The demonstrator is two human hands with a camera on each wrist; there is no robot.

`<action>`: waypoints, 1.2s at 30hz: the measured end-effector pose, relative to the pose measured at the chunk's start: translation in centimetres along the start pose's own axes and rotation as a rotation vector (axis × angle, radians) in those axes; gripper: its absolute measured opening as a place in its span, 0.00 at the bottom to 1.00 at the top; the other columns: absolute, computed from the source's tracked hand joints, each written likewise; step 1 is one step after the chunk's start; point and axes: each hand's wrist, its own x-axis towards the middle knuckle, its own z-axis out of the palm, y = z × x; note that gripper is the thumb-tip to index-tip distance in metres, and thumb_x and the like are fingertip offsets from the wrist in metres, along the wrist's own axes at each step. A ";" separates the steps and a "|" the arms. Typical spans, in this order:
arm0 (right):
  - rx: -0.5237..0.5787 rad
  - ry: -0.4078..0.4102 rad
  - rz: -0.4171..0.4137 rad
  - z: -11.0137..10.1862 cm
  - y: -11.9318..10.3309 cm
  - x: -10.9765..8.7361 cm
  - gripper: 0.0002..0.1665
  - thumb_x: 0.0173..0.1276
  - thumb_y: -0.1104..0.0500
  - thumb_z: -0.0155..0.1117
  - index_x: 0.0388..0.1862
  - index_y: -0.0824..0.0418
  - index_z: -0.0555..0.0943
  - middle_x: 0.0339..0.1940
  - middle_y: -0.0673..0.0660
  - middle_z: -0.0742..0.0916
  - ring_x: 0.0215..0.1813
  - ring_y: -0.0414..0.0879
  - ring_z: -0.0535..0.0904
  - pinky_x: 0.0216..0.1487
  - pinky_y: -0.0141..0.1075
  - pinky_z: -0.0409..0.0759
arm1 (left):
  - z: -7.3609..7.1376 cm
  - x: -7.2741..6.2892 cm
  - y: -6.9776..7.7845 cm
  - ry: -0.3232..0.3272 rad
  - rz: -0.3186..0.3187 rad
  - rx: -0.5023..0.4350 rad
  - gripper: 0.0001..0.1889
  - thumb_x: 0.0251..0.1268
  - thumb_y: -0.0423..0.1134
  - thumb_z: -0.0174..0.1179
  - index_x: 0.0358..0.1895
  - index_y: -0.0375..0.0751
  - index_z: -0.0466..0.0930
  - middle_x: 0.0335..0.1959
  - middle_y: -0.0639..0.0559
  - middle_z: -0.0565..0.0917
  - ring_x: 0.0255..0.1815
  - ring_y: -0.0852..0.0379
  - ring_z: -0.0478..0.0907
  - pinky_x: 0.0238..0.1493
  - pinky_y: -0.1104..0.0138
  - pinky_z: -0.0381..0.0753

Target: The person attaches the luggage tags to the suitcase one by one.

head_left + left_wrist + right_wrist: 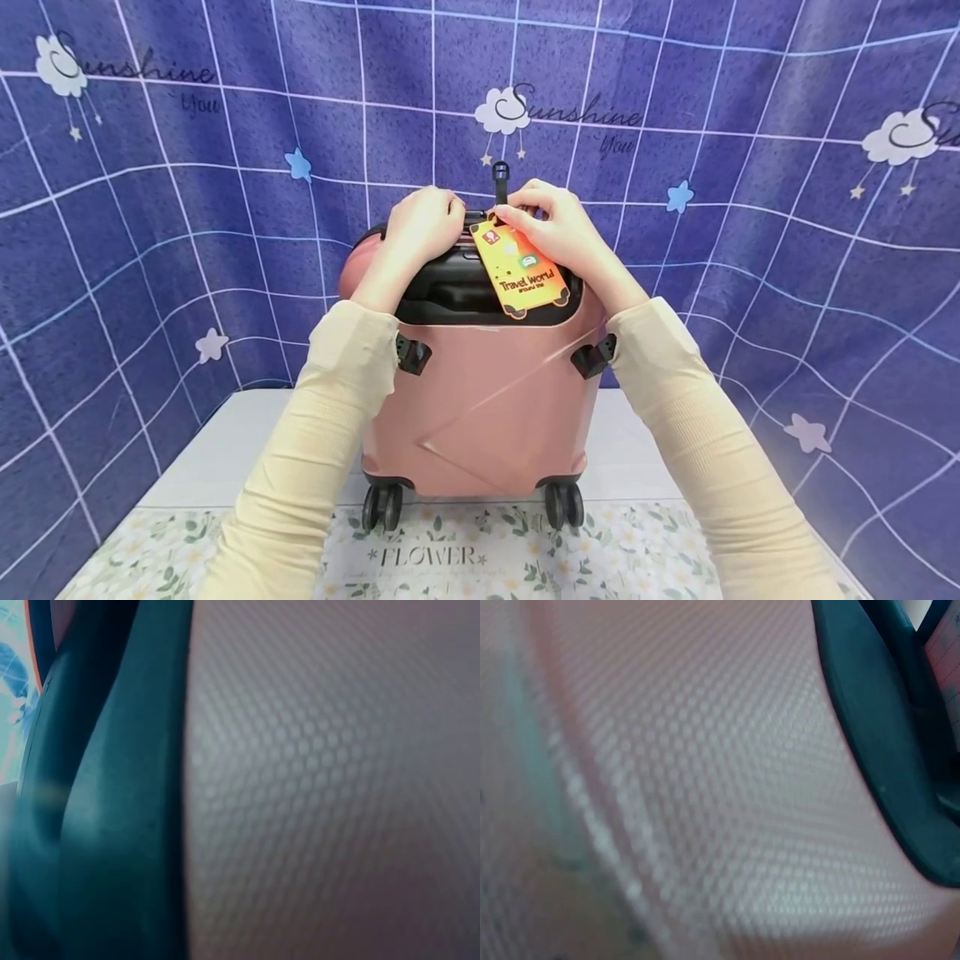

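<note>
Suitcase [480, 400]: pink shell, finely dimpled in the wrist views; black top panel [453, 287], black side fittings [413, 355], paired black wheels [383, 507] at both lower corners. Stands upright, centred in the head view. Tag [525, 268]: orange-yellow, suitcase-shaped, lettered "Travel World"; hangs aslant before the top panel. Strap [502, 191]: black, slim; rises nearly vertical above the tag, buckle uppermost.

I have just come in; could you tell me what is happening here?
A person's right hand pinches an orange luggage tag near its black strap, at the top of an upright pink suitcase. The left hand rests on the suitcase's top, beside the tag. One end of the strap sticks up; whether it is fastened is unclear.
</note>
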 end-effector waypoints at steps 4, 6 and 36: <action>-0.001 -0.003 -0.011 -0.1 0.1 0.0 0.12 0.66 0.55 0.61 0.40 0.61 0.85 0.34 0.54 0.80 0.35 0.43 0.69 0.36 0.29 0.65 | -0.2 0.0 0.2 -0.048 -0.006 0.068 0.24 0.72 0.43 0.32 0.43 0.37 0.80 0.57 0.41 0.77 0.59 0.44 0.73 0.59 0.51 0.70; 0.002 -0.007 -0.019 -0.1 0.1 0.0 0.12 0.66 0.55 0.61 0.40 0.61 0.85 0.34 0.54 0.80 0.35 0.43 0.69 0.36 0.29 0.65 | -0.2 -0.1 0.2 -0.065 -0.008 0.077 0.24 0.73 0.43 0.31 0.47 0.37 0.79 0.58 0.41 0.75 0.60 0.44 0.72 0.60 0.51 0.70; 0.087 -0.030 0.032 -0.3 0.0 -0.2 0.13 0.63 0.57 0.64 0.44 0.61 0.80 0.35 0.54 0.79 0.36 0.45 0.70 0.39 0.30 0.67 | -0.4 -0.4 -0.5 -0.014 0.062 -0.405 0.12 0.66 0.45 0.55 0.48 0.47 0.81 0.48 0.54 0.85 0.56 0.59 0.76 0.60 0.56 0.66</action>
